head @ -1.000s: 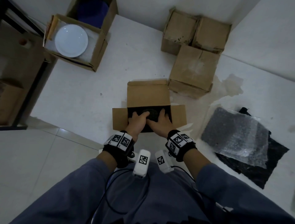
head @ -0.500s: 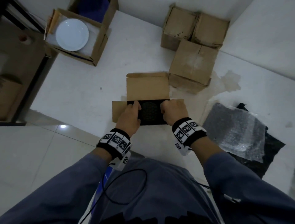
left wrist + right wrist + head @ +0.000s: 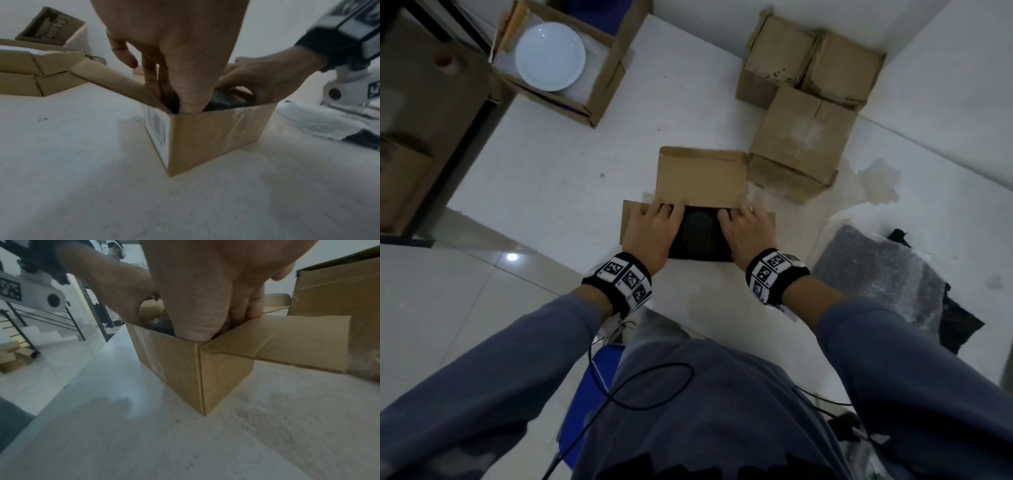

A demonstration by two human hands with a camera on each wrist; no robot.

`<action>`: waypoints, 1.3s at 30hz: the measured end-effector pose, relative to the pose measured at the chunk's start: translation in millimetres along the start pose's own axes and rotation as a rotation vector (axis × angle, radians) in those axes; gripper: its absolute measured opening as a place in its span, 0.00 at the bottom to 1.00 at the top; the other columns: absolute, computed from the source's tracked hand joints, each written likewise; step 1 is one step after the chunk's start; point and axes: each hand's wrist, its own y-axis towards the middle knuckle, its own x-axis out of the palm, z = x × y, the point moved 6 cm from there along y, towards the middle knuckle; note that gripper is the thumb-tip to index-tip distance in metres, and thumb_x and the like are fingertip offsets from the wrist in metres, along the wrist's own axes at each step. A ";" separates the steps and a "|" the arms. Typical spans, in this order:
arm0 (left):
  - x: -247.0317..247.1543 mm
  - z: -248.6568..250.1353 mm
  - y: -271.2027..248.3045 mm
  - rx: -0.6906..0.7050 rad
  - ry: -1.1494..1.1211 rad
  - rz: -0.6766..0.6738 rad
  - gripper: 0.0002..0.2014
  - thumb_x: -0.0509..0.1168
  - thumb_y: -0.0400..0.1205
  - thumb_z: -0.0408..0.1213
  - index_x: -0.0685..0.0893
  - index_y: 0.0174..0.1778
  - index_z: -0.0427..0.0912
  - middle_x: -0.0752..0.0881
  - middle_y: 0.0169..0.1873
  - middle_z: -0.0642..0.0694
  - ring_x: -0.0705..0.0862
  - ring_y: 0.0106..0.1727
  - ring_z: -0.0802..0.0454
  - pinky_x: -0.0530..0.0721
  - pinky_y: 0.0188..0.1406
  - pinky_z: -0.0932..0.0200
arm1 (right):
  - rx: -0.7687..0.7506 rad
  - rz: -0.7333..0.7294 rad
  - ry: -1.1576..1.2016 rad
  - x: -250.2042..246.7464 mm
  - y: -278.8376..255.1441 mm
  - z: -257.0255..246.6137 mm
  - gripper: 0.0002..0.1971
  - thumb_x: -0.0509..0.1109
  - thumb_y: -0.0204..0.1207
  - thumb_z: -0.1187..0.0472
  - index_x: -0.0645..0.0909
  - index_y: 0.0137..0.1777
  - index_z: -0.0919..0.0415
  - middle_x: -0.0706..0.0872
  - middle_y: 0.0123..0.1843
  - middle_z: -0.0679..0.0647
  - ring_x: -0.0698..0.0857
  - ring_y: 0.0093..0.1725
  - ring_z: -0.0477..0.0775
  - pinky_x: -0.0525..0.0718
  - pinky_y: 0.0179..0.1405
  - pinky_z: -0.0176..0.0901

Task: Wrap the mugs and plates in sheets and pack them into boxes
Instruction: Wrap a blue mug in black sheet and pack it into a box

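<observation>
The table (image 3: 558, 164) is holding an open box (image 3: 698, 178), and a dark wrapped bundle (image 3: 698, 233) is sitting down inside it. The left hand (image 3: 654, 233) and right hand (image 3: 746, 233) are reaching in, fingers bent and tucking down beside the bundle; whether they are gripping it, nobody can tell. A hard push could be cracking what is inside, or a side flap (image 3: 277, 344) could be tearing.

The head view looks steeply down from above on the box (image 3: 700, 178) and both hands. Each wrist view sits low near the table (image 3: 82, 178), close behind its own hand, facing the box's near corner; all three share the box.
</observation>
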 end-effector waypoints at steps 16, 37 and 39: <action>3.1 -21.6 10.6 0.087 -0.099 -0.118 0.34 0.78 0.65 0.39 0.77 0.68 0.46 0.86 0.56 0.46 0.82 0.59 0.45 0.69 0.65 0.46 | 0.068 -0.093 0.107 -12.7 -4.3 8.3 0.15 0.71 0.69 0.65 0.81 0.57 0.61 0.87 0.48 0.57 0.77 0.63 0.64 0.63 0.72 0.62; 6.4 -9.0 8.3 0.076 -0.315 -0.126 0.42 0.77 0.69 0.46 0.67 0.80 0.49 0.84 0.64 0.44 0.85 0.57 0.43 0.86 0.51 0.46 | 0.042 -0.109 0.235 -19.7 -3.6 -0.2 0.24 0.73 0.71 0.56 0.74 0.67 0.58 0.86 0.52 0.56 0.87 0.50 0.61 0.70 0.32 0.42; 11.2 -3.7 10.7 0.075 -0.447 -0.168 0.47 0.77 0.69 0.52 0.61 0.82 0.52 0.81 0.69 0.44 0.83 0.62 0.42 0.86 0.54 0.43 | 0.054 -0.129 0.453 -8.9 6.2 -6.5 0.33 0.75 0.68 0.52 0.69 0.73 0.56 0.86 0.54 0.57 0.86 0.49 0.61 0.79 0.35 0.43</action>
